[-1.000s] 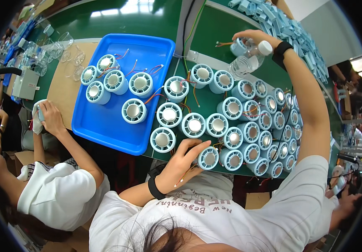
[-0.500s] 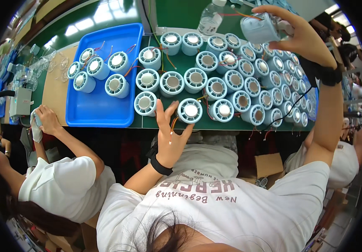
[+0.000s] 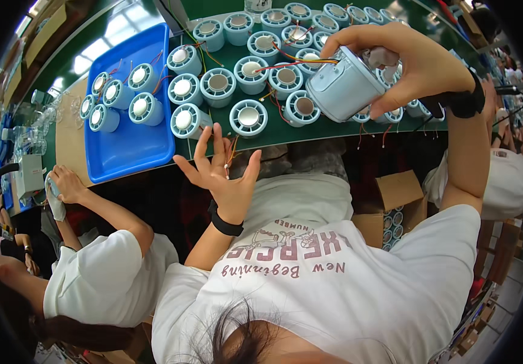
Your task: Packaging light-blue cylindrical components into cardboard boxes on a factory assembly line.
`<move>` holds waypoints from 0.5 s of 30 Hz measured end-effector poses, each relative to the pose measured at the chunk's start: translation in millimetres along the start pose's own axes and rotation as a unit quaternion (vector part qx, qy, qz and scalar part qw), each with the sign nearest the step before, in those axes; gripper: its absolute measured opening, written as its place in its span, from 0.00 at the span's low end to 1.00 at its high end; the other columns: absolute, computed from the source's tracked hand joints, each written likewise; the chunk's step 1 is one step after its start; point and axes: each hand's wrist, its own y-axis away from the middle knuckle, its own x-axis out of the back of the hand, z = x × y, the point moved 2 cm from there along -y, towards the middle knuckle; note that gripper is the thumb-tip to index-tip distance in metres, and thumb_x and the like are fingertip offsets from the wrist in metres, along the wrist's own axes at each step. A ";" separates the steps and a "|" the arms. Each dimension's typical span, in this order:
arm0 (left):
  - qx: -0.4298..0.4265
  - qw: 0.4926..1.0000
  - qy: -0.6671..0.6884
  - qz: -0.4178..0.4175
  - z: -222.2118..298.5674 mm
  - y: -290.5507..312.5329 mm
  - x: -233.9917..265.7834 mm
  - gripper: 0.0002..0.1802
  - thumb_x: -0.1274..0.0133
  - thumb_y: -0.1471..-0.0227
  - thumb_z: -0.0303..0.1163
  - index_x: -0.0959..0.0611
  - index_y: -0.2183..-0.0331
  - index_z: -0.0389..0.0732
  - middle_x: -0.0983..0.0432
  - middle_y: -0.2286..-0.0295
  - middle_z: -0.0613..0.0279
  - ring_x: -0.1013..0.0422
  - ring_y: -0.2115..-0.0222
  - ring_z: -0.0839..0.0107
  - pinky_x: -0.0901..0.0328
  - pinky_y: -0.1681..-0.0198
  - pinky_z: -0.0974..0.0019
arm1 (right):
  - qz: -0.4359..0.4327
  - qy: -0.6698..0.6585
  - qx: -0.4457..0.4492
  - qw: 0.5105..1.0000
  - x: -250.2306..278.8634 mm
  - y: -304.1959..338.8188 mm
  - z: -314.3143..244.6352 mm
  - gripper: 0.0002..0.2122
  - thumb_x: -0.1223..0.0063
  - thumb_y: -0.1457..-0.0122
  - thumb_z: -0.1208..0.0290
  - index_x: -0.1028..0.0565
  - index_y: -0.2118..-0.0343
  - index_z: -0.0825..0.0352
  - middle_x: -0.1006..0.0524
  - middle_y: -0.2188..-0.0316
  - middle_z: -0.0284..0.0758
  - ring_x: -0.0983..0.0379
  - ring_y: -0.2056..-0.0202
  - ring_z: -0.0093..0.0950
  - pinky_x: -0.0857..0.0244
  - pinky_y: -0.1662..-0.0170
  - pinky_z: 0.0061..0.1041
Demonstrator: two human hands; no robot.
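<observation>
Glossy green worktable (image 3: pixel 216 7) spans upper half, ten through two o'clock; pale metal rail (image 3: pixel 176 11) crosses it at eleven. Brown sheet (image 3: pixel 70 141) covers tabletop between nine and ten. White glare (image 3: pixel 129 23) on surface near eleven; bright strip (image 3: pixel 23 25) at ten, window or lamp unclear. Deep shadow below front edge. Pale tiled floor (image 3: pixel 511 270) at four.

right hand (image 3: pixel 428 64) with its cylinder (image 3: pixel 343 88) nearer the table front (image 3: pixel 287 135)
</observation>
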 end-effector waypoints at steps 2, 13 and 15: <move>-0.061 0.998 -0.004 0.034 -3.4 4.9 4.2 0.66 0.34 0.60 0.18 0.64 0.34 0.49 0.48 0.41 0.46 0.40 0.41 0.48 0.39 0.44 0.56 | -0.005 -0.007 -0.005 1.000 -4.6 0.6 2.7 0.37 0.25 0.63 0.65 0.30 0.47 0.64 0.24 0.53 0.36 0.26 0.53 0.27 0.33 0.50 0.26; -0.265 0.952 0.005 -0.153 58.8 -26.3 -36.6 0.44 0.26 0.69 0.27 0.27 0.46 0.39 0.43 0.45 0.44 0.35 0.46 0.48 0.33 0.47 0.57 | 0.001 -0.061 0.034 0.998 -51.6 5.7 1.9 0.36 0.24 0.65 0.63 0.30 0.51 0.64 0.23 0.61 0.35 0.25 0.59 0.27 0.32 0.56 0.24; -0.246 0.952 0.027 -0.182 59.9 -29.0 -46.3 0.42 0.25 0.70 0.28 0.24 0.48 0.38 0.42 0.46 0.45 0.34 0.47 0.50 0.32 0.48 0.59 | -0.019 -0.087 -0.033 0.995 -58.6 10.8 0.9 0.37 0.24 0.66 0.60 0.30 0.51 0.65 0.23 0.61 0.36 0.24 0.60 0.28 0.32 0.56 0.24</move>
